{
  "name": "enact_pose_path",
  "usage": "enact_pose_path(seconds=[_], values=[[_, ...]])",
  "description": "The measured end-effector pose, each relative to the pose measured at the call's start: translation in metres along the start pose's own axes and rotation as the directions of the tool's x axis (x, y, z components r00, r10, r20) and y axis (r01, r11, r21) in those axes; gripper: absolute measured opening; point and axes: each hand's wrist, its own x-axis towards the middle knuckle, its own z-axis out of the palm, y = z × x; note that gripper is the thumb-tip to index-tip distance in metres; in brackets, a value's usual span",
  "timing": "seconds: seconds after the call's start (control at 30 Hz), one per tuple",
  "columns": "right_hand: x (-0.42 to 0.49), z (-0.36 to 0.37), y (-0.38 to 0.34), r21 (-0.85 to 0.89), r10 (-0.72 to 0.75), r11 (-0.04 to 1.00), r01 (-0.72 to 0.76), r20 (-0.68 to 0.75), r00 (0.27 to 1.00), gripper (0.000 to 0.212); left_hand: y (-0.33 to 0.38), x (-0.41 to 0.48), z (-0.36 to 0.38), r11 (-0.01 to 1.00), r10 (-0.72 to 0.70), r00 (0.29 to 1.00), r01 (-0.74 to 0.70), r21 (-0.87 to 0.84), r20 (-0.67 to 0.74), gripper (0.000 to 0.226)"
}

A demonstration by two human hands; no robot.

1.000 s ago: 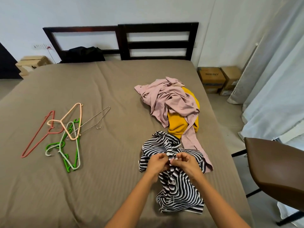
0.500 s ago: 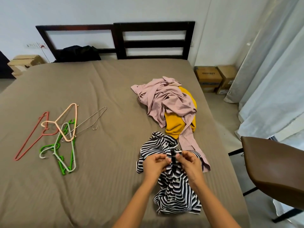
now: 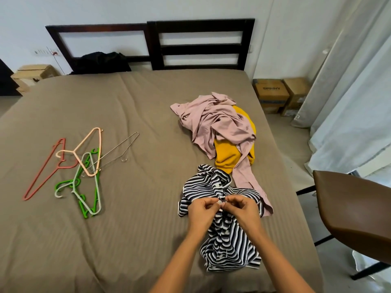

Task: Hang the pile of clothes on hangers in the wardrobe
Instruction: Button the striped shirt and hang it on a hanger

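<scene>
Nearest, both forearms reach over the taupe-sheeted bed (image 3: 127, 240). The left hand (image 3: 203, 210) and right hand (image 3: 241, 208) meet with fingertips curled; each grip is narrow, pinching the button strip of the black-and-white striped shirt (image 3: 228, 246), which lies crumpled on the bed's near right part. To the right, off the bed, stands a brown padded chair (image 3: 355, 208). Well apart on the left lies a cluster of coloured plastic hangers (image 3: 73, 151) overlapping a thin wire hanger (image 3: 124, 142). Just beyond the shirt a crumpled dusty-pink garment (image 3: 220, 123) drapes over a mustard-yellow garment (image 3: 226, 155), one pink sleeve trailing beside the stripes. Farther back are a black bundle (image 3: 101, 62), the dark wooden headboard (image 3: 201, 43), cardboard boxes (image 3: 273, 94) and pale curtains (image 3: 349, 102). The shirt's long axis runs from the near edge toward the headboard, its bunched upper end pointing away
</scene>
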Motion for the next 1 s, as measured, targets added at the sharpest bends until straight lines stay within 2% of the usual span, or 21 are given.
enact_pose_path(seconds=[0.07, 0.17, 0.27, 0.37, 0.57, 0.73, 0.87, 1.0], values=[[0.001, -0.002, 0.003, -0.005, 0.016, 1.000, -0.016, 0.024, 1.000, 0.010, 0.001, 0.000, 0.000, 1.000, -0.001, 1.000, 0.001, 0.015, -0.017, 0.009], [0.002, -0.005, 0.002, -0.041, 0.054, 0.998, -0.051, 0.075, 0.996, 0.004, 0.000, -0.002, -0.001, 0.999, -0.012, 0.997, 0.014, 0.029, -0.073, 0.018], [0.003, -0.003, -0.003, -0.008, 0.135, 0.991, -0.135, 0.109, 0.985, 0.020, 0.001, -0.003, 0.000, 0.996, 0.033, 0.994, -0.024, 0.084, -0.105, 0.021], [0.005, -0.001, -0.001, -0.030, 0.160, 0.987, -0.158, 0.056, 0.986, 0.024, 0.007, -0.007, 0.004, 0.989, 0.075, 0.993, -0.062, 0.137, -0.092, 0.023], [0.001, 0.007, 0.005, -0.191, 0.040, 0.981, -0.040, -0.002, 0.999, 0.014, 0.012, -0.009, 0.004, 0.988, 0.074, 0.992, -0.059, 0.145, -0.101, 0.021], [-0.008, 0.014, 0.009, -0.298, -0.020, 0.954, 0.005, -0.047, 0.999, 0.010, 0.005, -0.013, 0.003, 0.996, 0.025, 0.993, -0.015, 0.092, -0.115, 0.010], [-0.018, 0.021, 0.018, -0.489, -0.116, 0.871, 0.049, -0.108, 0.987, 0.016, -0.005, -0.015, 0.006, 0.996, -0.030, 0.991, 0.041, 0.084, -0.132, 0.014], [-0.027, 0.029, 0.024, -0.555, -0.186, 0.827, 0.093, -0.112, 0.976, 0.022, -0.014, -0.015, 0.009, 0.992, -0.036, 0.983, 0.057, 0.109, -0.180, 0.024]])
